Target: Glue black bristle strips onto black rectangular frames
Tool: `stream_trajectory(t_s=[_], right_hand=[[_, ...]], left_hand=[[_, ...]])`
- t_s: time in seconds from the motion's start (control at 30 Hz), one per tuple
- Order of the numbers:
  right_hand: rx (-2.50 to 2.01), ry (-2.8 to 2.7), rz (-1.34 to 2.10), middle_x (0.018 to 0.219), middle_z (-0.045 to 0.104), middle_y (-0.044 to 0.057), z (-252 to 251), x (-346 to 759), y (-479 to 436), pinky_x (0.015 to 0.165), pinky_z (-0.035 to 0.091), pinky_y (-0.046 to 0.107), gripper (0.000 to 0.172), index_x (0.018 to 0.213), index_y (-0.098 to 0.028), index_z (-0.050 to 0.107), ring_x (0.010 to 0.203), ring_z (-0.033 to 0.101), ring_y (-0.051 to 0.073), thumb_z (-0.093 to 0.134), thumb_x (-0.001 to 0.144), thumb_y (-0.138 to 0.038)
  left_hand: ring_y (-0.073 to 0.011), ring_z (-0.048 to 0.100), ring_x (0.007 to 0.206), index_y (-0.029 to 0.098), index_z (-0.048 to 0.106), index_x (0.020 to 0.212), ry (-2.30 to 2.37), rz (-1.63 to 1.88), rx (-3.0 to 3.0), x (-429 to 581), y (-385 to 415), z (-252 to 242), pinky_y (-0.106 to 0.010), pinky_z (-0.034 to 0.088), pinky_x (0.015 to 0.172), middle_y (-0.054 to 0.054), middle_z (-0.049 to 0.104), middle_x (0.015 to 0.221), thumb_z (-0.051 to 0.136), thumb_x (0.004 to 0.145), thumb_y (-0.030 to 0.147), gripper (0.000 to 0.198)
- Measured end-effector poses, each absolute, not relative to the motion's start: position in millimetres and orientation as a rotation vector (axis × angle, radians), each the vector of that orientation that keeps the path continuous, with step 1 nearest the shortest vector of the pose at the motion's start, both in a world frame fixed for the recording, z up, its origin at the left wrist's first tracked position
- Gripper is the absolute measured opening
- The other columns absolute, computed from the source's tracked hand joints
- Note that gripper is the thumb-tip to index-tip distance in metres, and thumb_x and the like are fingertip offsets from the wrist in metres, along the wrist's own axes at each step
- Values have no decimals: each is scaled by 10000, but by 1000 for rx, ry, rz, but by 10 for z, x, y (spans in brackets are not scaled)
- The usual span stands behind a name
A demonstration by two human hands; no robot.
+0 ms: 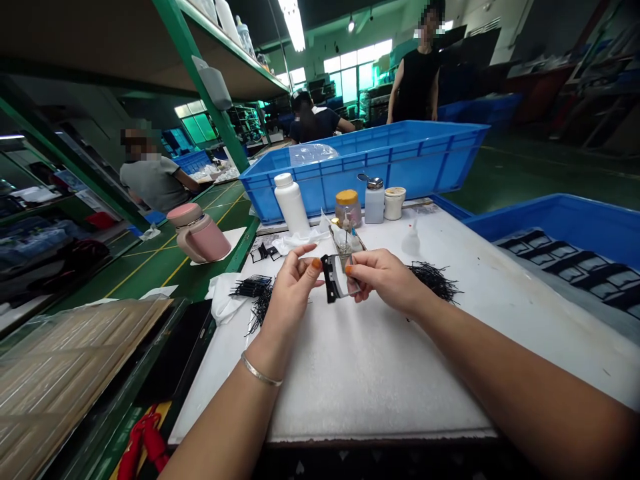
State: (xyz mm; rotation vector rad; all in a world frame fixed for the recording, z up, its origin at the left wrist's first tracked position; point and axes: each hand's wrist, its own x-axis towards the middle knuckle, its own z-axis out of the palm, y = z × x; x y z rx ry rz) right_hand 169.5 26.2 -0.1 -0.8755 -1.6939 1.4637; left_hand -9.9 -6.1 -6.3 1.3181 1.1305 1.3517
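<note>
Between the thumb and fingers of my right hand (377,277) is a small clear panel with a black hinge-like frame (330,279) along its left edge, tilted above the white work surface. My left hand (297,277) is beside the black edge, thumb and index finger apart; whether a lower fingertip touches the frame cannot be made out. Thin black strips (434,281) lie in a pile beyond my right wrist. Left of my left hand are more black strips (261,307) and a stack of black frames (251,287).
A white bottle (290,205), orange-lidded jar (349,208), pump-top bottle (374,202) and white pot (395,203) line the back edge before a blue crate (420,163). A pink flask (200,235) stands left. Another blue bin (565,213) holds black pieces at right. Several people are beyond.
</note>
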Motion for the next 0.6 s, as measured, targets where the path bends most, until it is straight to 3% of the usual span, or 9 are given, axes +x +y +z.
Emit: stream_trajectory(t_s=[0.17, 0.33, 0.47, 0.6], right_hand=[[-848, -1848, 1585, 520, 542, -4, 46, 1763, 266, 461, 418, 228, 227, 568, -167, 526, 459, 503, 104, 478, 785, -218], [-914, -1882, 1433, 552, 500, -13, 107, 1830, 300, 466, 363, 217, 231, 569, -166, 507, 504, 454, 93, 557, 777, -253], [-962, -1952, 1197, 562, 508, -13, 102, 1848, 306, 470, 328, 228, 269, 583, -168, 536, 520, 460, 102, 571, 804, -318], [-898, -2117, 1144, 587, 541, -13, 87, 1818, 262, 499, 339, 229, 243, 631, -163, 588, 565, 489, 111, 576, 820, -315]], left_hand=[[-162, 608, 782, 173, 671, 992, 1029, 1028, 1515, -132, -96, -28, -242, 496, 673, -57, 656, 866, 672, 818, 453, 330], [-130, 602, 676, 145, 673, 748, 948, 803, 1485, -167, -96, -22, -225, 472, 664, -49, 667, 710, 727, 787, 339, 205], [-186, 669, 800, 148, 720, 823, 932, 721, 1472, -185, -95, -34, -244, 504, 699, -105, 719, 830, 706, 801, 378, 231], [-260, 696, 893, 135, 731, 963, 859, 629, 1407, -178, -101, -78, -248, 529, 610, -178, 724, 949, 617, 840, 517, 418]])
